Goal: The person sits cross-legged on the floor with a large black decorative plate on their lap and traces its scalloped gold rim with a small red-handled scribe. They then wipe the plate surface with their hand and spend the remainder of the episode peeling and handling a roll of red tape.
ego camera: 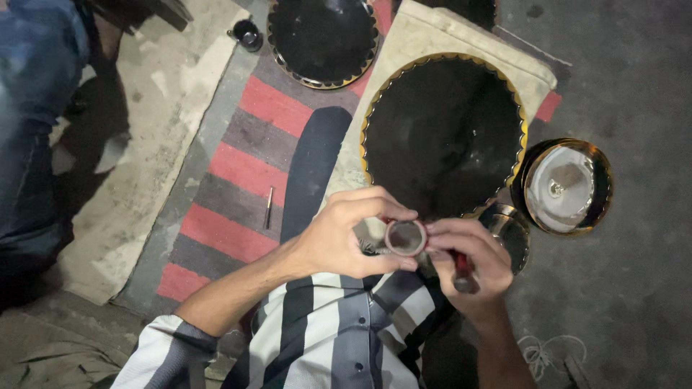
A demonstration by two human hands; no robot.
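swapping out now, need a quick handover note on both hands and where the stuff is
Left hand: fingers pinch the rim of a small round red-rimmed container, held over the lap.
Right hand: steadies the container's other side and grips a red-handled tool.
Nearby: large black scallop-edged plate on a cream cloth, second black plate on the striped mat, gold-rimmed bowl on the floor.
Done or left: cannot tell from this view.

**Gloss, metal and coarse cloth**

The large round black tray with scalloped gold rim [443, 133] looks glossy and lacquered. The round gold-edged bowl [567, 186] shines like polished metal. The red and grey striped mat [245, 162] is coarse woven cloth; the grey floor [627, 72] is rough and matt.
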